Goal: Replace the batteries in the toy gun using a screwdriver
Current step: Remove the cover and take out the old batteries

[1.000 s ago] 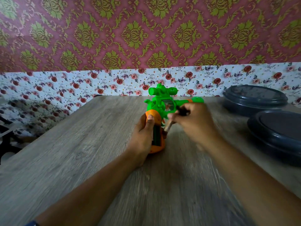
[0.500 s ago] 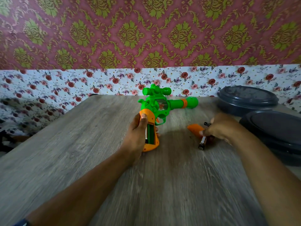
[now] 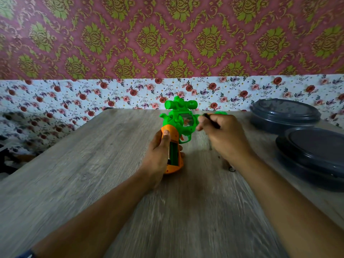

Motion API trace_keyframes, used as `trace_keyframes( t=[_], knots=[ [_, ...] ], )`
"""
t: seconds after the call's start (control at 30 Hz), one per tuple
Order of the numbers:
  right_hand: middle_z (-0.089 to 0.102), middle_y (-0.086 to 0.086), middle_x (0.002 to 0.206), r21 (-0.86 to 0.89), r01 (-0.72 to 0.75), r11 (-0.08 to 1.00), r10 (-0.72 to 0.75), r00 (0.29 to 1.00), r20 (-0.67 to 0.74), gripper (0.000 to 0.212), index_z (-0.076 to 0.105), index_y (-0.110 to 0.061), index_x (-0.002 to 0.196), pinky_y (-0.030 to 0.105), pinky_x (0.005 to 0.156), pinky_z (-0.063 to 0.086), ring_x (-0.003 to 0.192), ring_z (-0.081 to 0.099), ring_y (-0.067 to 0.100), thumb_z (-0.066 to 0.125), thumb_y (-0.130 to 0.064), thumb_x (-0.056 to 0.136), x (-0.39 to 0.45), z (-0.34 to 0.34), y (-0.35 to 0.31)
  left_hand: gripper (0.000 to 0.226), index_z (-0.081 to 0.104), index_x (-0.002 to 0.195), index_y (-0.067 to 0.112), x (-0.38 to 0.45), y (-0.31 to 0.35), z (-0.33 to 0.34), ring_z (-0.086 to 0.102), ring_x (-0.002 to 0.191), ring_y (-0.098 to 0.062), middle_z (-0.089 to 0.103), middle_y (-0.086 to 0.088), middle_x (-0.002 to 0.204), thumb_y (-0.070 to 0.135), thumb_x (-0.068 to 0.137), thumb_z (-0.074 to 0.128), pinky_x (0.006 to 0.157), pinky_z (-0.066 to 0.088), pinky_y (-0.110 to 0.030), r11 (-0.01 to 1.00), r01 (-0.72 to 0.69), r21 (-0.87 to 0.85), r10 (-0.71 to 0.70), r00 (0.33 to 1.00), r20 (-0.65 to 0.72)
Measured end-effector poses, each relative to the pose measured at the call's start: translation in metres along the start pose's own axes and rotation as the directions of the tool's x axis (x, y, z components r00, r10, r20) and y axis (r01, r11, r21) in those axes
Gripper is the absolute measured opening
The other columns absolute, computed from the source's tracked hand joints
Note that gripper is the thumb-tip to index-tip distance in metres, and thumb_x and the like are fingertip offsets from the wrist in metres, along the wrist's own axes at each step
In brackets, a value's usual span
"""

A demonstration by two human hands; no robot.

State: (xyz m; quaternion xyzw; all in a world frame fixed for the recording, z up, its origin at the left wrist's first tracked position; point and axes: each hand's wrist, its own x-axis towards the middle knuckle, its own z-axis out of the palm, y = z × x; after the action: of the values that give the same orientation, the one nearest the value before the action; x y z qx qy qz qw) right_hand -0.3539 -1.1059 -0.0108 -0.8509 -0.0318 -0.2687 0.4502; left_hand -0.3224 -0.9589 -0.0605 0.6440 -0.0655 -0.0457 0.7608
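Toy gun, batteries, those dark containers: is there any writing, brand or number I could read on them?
None can be read.
Toy gun: its small window shows a picture, no legible words.
Dark thing in the right hand: blurred, no print shows.
Containers: plain lids.
Wallpaper: patterns only.

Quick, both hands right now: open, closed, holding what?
Left hand: closed around the toy gun grip.
Right hand: closed on a thin dark object; cannot tell what.
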Motion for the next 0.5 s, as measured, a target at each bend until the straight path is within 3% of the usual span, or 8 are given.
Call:
trace_keyframes(
  t=[0.13,0.2,0.27,0.5],
  knots=[
    [0.059,0.016,0.060,0.249,0.033,0.968,-0.049,0.997,0.056,0.027,0.066,-0.003,0.075,0.033,0.053,0.044,0.053,0.049,0.009,0.061,-0.027,0.086,-0.006,0.019,-0.007,0.038,0.046,0.127,0.019,0.000,0.000,0.000,0.064,0.062,-0.017,0.061,-0.010,0.084,0.039,0.100,0.030,0.058,0.052,-0.027,1.000,-0.013,0.003,0.013,1.000,0.027],
    [0.060,0.008,0.061,0.346,0.015,0.938,-0.055,0.993,0.107,0.014,0.066,-0.007,0.077,0.036,0.059,0.051,0.057,0.054,0.015,0.061,-0.015,0.087,-0.010,0.024,-0.008,0.039,0.047,0.128,0.019,0.000,-0.001,-0.002,0.064,0.064,-0.017,0.062,-0.010,0.088,0.040,0.100,0.030,0.057,0.051,-0.027,0.999,-0.030,0.015,0.029,0.998,0.049],
    [0.060,-0.001,0.061,0.365,0.020,0.931,-0.070,0.990,0.124,0.013,0.066,-0.016,0.077,0.028,0.060,0.054,0.058,0.057,0.013,0.060,-0.009,0.087,-0.012,0.028,-0.007,0.041,0.049,0.127,0.019,0.002,-0.002,-0.004,0.064,0.066,-0.017,0.063,-0.011,0.092,0.041,0.100,0.029,0.059,0.051,-0.028,0.999,-0.033,0.021,0.032,0.999,0.044],
    [0.059,-0.014,0.062,0.218,0.092,0.972,-0.116,0.988,0.103,0.010,0.069,-0.013,0.084,0.033,0.070,0.055,0.059,0.057,0.004,0.061,-0.008,0.085,-0.014,0.030,-0.008,0.050,0.050,0.125,0.013,0.008,-0.006,-0.007,0.066,0.069,-0.019,0.064,-0.015,0.094,0.047,0.099,0.026,0.060,0.051,-0.029,1.000,0.014,0.013,-0.014,1.000,0.023]
  ],
)
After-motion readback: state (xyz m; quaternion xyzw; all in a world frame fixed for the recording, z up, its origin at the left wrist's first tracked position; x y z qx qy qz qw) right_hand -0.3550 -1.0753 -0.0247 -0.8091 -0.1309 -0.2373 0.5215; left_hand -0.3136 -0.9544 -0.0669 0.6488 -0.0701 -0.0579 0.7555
